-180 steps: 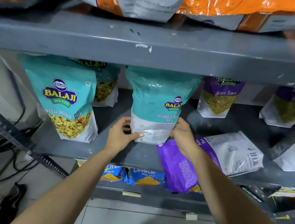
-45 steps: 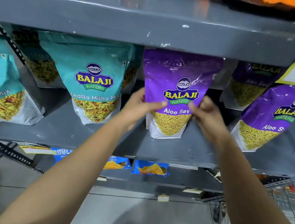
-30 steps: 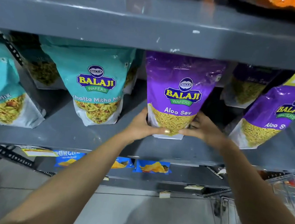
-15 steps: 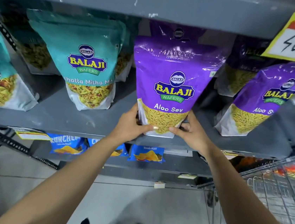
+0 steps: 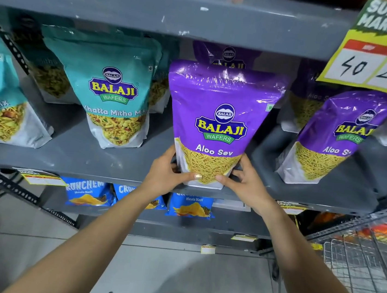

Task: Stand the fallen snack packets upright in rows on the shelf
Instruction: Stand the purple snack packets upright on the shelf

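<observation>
I have both hands on the base of the purple Aloo Sev packet (image 5: 219,125) at the centre of the frame: my left hand (image 5: 167,174) cups its lower left corner with the thumb laid across the front, and my right hand (image 5: 248,184) mirrors it on the lower right corner, so the bottom of the pouch is pinched lightly between the two. The packet stands upright at the front edge of the grey shelf (image 5: 66,156), its label facing me, with another purple packet (image 5: 227,53) partly hidden directly behind it. To the left of centre a teal Khatta Mitha Mix packet (image 5: 114,94) stands upright, and toward the right edge a second Aloo Sev packet (image 5: 333,138) leans to the right. As I judge it, the step in hand is seating this pouch so it stands on its own. To do that well I would press the gusset flat against the shelf, square the bottom edge with the shelf lip, and line the face up with the teal neighbour before easing my thumbs off one at a time. The risk, I think, is a top-heavy bag tipping forward off the edge, so nudging it slightly back against the packet behind seems wise. The leaning one at right looks like the next candidate.
</observation>
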